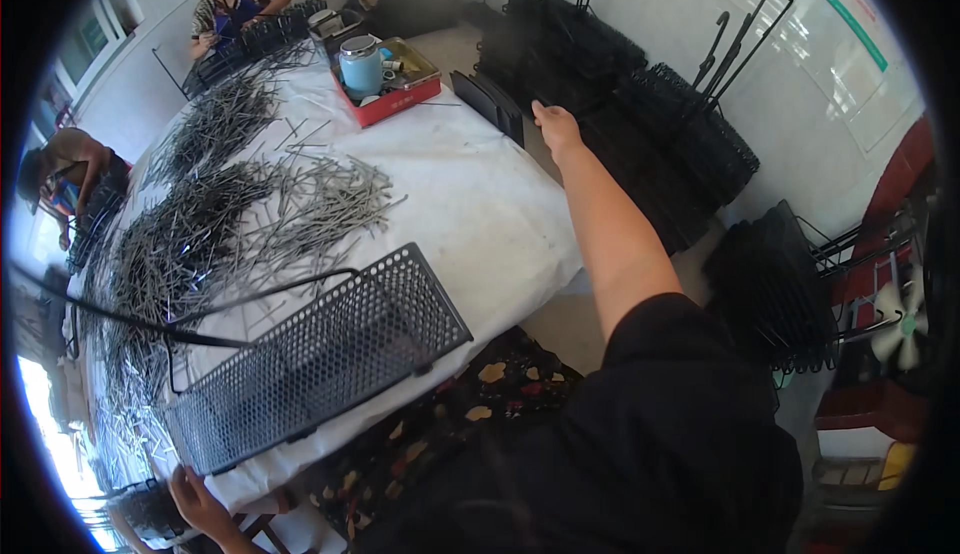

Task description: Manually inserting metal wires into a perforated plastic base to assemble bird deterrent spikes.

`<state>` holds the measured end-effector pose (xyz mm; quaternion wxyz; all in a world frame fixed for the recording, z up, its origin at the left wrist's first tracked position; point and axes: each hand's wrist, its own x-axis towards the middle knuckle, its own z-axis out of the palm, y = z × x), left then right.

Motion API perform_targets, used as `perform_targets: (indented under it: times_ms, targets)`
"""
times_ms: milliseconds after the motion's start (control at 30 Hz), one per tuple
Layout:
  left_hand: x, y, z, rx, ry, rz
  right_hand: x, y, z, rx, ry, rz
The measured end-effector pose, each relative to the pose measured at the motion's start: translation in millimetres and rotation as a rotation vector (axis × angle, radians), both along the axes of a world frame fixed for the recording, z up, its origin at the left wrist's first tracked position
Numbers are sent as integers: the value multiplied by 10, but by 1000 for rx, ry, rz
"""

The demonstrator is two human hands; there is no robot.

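One bare hand, the left hand (200,506), is resting by the near left corner of the mesh basket (315,379); its fingertips are seeming to meet the rim, perhaps to steady it, but from my end I'm not able to tell whether they are pinching or only touching. The basket is lying along the table's near edge, in front of the body, probably so both hands can be getting at it easily. The right hand (560,132) is hanging far out past the table's right side, fingers curled, just beside the dark panels (487,102) standing at the edge; I'm not making out whether it is gripping one (the black on black is defeating my feed).

Loose metal rods (340,199) are spreading over the white sheet (500,209) beyond the basket, I'm guessing so everyone around the table can be picking from them. The red tray (400,106) is holding a blue jar (361,66) and small bits, likely to be stopping them straying. Black baskets (650,134) are standing stacked along the wall, presumably sparing the table's space.
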<state>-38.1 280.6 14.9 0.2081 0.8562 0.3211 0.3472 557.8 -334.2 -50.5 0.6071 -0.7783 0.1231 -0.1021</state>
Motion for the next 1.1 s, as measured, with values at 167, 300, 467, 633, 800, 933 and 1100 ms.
perform_targets:
  times_ms: [167,300,467,633,800,933,1100]
  targets:
    - [-347,232,6,135,264,90,255,414,-36,215,116,52]
    - [149,-508,436,303,313,231,198,432,-20,370,89,89]
    - [228,-406,258,178,239,240,297,230,-133,581,281,98]
    - [298,-419,255,385,363,175,325,60,-136,329,112,187]
    - [500,-560,414,324,292,165,375,-19,39,-392,-70,270]
    - [591,-602,512,469,364,195,319,-10,296,-663,-89,345]
    - [387,-356,488,645,367,193,375,16,427,-878,-93,419]
